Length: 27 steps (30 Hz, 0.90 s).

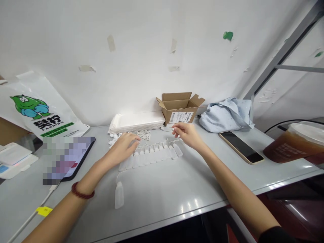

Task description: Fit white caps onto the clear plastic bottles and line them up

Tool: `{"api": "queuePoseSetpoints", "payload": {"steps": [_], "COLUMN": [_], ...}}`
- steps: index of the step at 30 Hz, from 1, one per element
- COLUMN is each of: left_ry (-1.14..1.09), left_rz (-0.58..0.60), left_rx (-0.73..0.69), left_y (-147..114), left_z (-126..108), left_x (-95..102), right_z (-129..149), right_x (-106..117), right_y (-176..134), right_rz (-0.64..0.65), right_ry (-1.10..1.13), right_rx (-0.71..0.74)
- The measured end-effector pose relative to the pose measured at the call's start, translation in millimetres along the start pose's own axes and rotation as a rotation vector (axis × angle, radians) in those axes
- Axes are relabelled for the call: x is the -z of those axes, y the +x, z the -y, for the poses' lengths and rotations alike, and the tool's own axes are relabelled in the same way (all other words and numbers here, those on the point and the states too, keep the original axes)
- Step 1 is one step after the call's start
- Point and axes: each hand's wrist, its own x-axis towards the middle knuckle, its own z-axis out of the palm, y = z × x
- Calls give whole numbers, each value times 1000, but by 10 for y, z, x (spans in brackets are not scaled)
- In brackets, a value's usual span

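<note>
A row of small translucent plastic bottles (149,156) lies on the grey table, each with a thin white cord or tube at its neck. One more such bottle (119,195) lies apart, nearer the front edge. My left hand (124,146) hovers over the row's left end, thumb and index finger apart, with nothing visible between them. Above the right end is my right hand (186,134), its fingers curled into a pinch; what they hold, if anything, is too small to make out. White caps and cords (143,135) are heaped behind the row, partly hidden by my left hand.
Flat white packages (138,121) are stacked by the wall beside an open cardboard box (178,113). Rightward are a light-blue cloth bag (225,114), a phone (241,147) and a drink cup (291,145). A propped device (76,168) and printed white bag (58,111) stand left.
</note>
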Motion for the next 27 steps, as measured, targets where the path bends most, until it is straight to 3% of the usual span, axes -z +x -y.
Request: {"api": "queuePoseSetpoints", "payload": {"steps": [4,7,19,27], "left_ry": [105,139,127,134], "left_rz": [-39,-44,-201,-229], "left_rx": [4,0,-14,-30], "left_y": [232,215,63,54], "left_z": [149,191,138,178], "left_x": [-235,-322,-235,-270], "right_z": [-197,-296,-491,-474], "right_x": [70,120,-24,-19], "right_y": [41,43,56,49], "right_rz": [-59,-30,32,30], "right_ry": [-420,-544,-634,-701], "right_rx": [152,185,348,282]}}
